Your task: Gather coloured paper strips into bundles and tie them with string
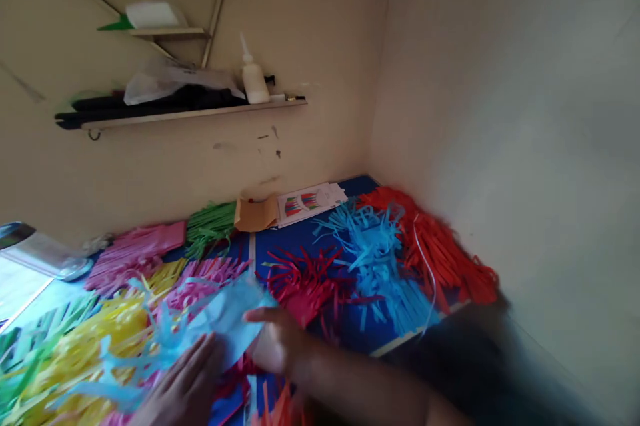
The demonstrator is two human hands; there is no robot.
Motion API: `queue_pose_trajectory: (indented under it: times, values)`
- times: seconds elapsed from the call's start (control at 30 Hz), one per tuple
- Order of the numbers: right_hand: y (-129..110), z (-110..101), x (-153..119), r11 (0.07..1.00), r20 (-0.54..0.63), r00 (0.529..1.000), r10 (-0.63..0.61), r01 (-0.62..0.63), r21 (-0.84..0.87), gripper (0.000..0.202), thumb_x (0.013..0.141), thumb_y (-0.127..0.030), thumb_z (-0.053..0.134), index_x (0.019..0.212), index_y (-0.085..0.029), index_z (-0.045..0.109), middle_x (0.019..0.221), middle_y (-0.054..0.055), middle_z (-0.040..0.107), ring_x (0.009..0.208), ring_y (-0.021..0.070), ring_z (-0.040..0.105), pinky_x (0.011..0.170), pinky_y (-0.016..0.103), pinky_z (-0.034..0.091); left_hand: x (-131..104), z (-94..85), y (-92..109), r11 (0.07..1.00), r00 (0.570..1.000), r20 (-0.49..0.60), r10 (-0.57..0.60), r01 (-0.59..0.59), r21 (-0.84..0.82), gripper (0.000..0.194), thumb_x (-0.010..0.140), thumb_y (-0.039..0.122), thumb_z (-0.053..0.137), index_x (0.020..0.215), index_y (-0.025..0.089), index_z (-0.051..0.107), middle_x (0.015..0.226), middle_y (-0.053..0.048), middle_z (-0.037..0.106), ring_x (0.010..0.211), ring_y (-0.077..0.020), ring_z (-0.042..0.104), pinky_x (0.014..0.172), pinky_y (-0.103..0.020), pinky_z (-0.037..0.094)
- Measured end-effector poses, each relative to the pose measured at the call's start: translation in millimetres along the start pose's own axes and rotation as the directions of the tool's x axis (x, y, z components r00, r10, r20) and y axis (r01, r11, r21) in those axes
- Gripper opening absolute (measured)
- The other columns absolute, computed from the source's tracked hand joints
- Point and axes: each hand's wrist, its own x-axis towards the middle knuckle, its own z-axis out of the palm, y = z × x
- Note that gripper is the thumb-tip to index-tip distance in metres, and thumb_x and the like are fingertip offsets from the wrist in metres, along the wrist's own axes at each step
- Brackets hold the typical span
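A light blue fringed tissue-paper sheet (227, 316) is spread over the pile in front of me, its cut strips trailing to the left. My right hand (283, 339) is closed on the sheet's right end, with the thumb on top; some motion blur softens it. Over the near edge of the same sheet lies my left hand (187, 376), its fingers stretched out and flat. Yellow fringe (107, 326) and pink fringe (210, 279) lie under and beside the sheet. Dark red fringe (303, 286) is just beyond my right hand, and orange-red strips (283, 409) show below it.
On the blue table (295, 239) are more fringes: blue (377, 256), red (440, 253), green (210, 226) and pink (135, 253). A brown paper piece (255, 213) and printed card (310, 203) lie at the back. The wall shelf (200, 116) holds a glue bottle (255, 83).
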Motion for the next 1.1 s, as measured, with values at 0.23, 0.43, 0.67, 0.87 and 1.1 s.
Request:
queue_pose_trajectory:
  times: [0.23, 0.43, 0.67, 0.87, 1.1]
  values:
    - [-94.4, -142.4, -48.7, 0.948, -0.616, 0.731, -0.294, 0.304, -0.093, 0.035, 0.07, -0.033, 0.064, 0.103, -0.024, 0.057, 0.105, 0.007, 0.072, 0.102, 0.0283, 0.068, 0.084, 0.05, 0.056, 39.9, 95.6, 90.4, 0.994, 0.933, 0.357, -0.046, 0.007, 0.11, 0.06, 0.074, -0.005, 0.036, 0.121, 0.015, 0.068, 0.128, -0.01, 0.067, 0.12, -0.0224, 0.063, 0.1, -0.032, 0.053]
    - [-109.9, -157.7, -110.8, 0.592, -0.408, 0.581, -0.704, 0.162, -0.79, 0.054, 0.08, -0.038, 0.065, 0.13, -0.025, 0.049, 0.137, 0.01, 0.056, 0.135, 0.0275, 0.046, 0.113, 0.051, 0.033, 46.8, 93.0, 108.9, 0.992, 0.892, 0.45, -0.039, 0.088, -0.089, 0.06, 0.073, -0.001, 0.044, 0.127, 0.017, 0.064, 0.131, -0.014, 0.065, 0.123, -0.03, 0.061, 0.106, -0.048, 0.048]
    - [-14.1, -129.3, -76.6, -0.066, 0.389, 0.921, 0.016, 0.389, -0.919, 0.027, 0.089, -0.018, 0.061, 0.116, -0.016, 0.061, 0.114, 0.009, 0.072, 0.108, 0.0207, 0.066, 0.111, 0.043, 0.029, 43.2, 77.5, 99.6, 0.96, 0.951, 0.296, -0.092, 0.163, -0.226, 0.046, 0.079, 0.005, 0.046, 0.112, 0.025, 0.071, 0.112, -0.007, 0.076, 0.106, -0.0246, 0.07, 0.121, -0.057, 0.012]
    - [-22.3, -146.0, -54.9, 0.009, 0.171, 0.985, 0.04, 0.17, -0.985, 0.01, 0.095, -0.021, 0.06, 0.097, -0.021, 0.07, 0.091, -0.001, 0.077, 0.088, 0.0151, 0.07, 0.088, 0.031, 0.035, 38.8, 80.5, 69.3, 0.935, 0.93, 0.332, -0.156, 0.247, -0.252, 0.031, 0.093, 0.023, 0.044, 0.1, 0.03, 0.073, 0.093, -0.002, 0.079, 0.09, -0.0225, 0.073, 0.105, -0.05, 0.035]
    - [-16.6, -131.9, -41.4, 0.003, -0.025, 0.997, -0.079, -0.025, -1.0, 0.01, 0.092, -0.03, 0.066, 0.092, -0.022, 0.073, 0.089, -0.001, 0.076, 0.083, 0.0158, 0.069, 0.083, 0.031, 0.033, 54.5, 84.2, 54.6, 0.898, 0.837, 0.482, -0.26, 0.393, -0.198, 0.034, 0.094, 0.046, 0.046, 0.094, 0.026, 0.074, 0.089, -0.003, 0.079, 0.085, -0.0246, 0.073, 0.096, -0.047, 0.04]
